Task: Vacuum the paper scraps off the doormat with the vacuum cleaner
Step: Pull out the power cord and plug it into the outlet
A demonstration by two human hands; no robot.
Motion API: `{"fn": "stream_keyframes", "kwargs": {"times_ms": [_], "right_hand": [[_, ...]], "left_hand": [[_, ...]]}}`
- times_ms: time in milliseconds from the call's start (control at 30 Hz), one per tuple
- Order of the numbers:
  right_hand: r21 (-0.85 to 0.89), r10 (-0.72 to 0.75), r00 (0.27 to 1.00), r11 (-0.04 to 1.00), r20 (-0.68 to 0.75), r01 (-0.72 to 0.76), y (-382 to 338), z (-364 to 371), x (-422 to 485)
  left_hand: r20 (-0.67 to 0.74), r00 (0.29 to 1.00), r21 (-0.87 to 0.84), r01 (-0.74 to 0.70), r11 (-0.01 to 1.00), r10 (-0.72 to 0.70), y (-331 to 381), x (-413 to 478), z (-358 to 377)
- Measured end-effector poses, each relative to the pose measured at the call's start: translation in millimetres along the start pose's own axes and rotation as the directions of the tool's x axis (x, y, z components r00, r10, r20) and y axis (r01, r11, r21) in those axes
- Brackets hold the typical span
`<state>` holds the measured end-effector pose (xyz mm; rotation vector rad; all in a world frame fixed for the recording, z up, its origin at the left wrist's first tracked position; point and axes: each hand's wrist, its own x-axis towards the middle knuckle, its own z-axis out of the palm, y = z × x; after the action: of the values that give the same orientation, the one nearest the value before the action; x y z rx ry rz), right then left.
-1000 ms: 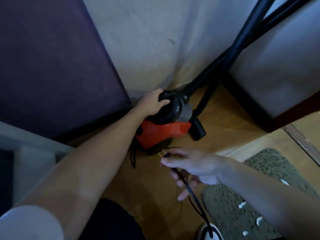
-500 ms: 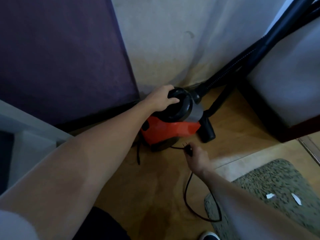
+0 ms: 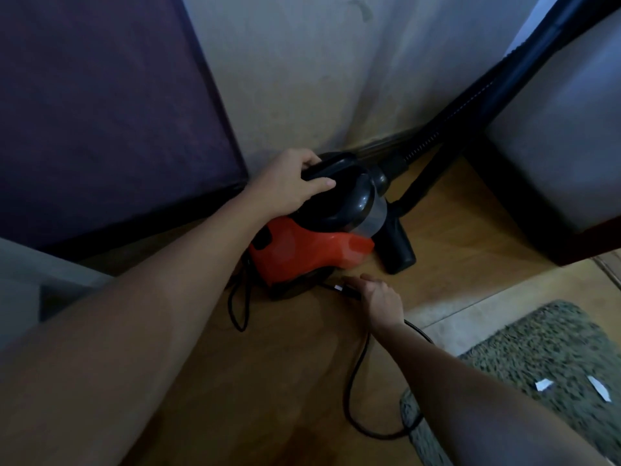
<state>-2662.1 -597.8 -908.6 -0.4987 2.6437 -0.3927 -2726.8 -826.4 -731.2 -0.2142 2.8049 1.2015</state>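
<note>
A small red and black vacuum cleaner stands on the wooden floor in the corner. My left hand grips its black top handle. My right hand is closed on the plug end of the black power cord, right beside the vacuum's base. The cord loops back along the floor under my right forearm. The black hose and tube run up to the upper right, and the floor nozzle rests right of the body. A shaggy green-grey doormat lies at lower right with two white paper scraps on it.
A dark purple panel stands at the left against the pale wall. A grey cabinet with a dark red base closes the right side. A second cord loop hangs left of the vacuum. A pale ledge sits at far left.
My right hand has moved from above the floor down to the vacuum's base, closing on the cord's plug end. The view has shifted closer. My left hand stays on the handle.
</note>
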Motion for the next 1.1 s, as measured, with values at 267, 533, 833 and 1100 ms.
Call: {"fn": "stream_keyframes", "kwargs": {"times_ms": [267,533,833,1100], "right_hand": [[0.27,0.011,1.0,0.963,0.02,-0.016,18.2,14.2,12.2],[0.303,0.07,0.996,0.949,0.061,-0.086,1.5,7.0,11.1],[0.188,0.064,0.998,0.98,-0.01,-0.061,8.3,22.7,14.9],[0.137,0.021,1.0,0.99,0.013,-0.023,1.9,44.8,-2.6]], "left_hand": [[-0.132,0.99,-0.075,-0.052,0.996,0.041,-6.1,-10.2,12.9],[-0.18,0.983,-0.101,-0.067,0.993,0.048,-12.9,-8.3,20.3],[-0.235,0.969,-0.163,-0.112,0.98,0.072,-20.9,-0.9,29.7],[-0.228,0.973,-0.213,-0.086,0.973,0.036,-12.0,-6.1,29.2]]}}
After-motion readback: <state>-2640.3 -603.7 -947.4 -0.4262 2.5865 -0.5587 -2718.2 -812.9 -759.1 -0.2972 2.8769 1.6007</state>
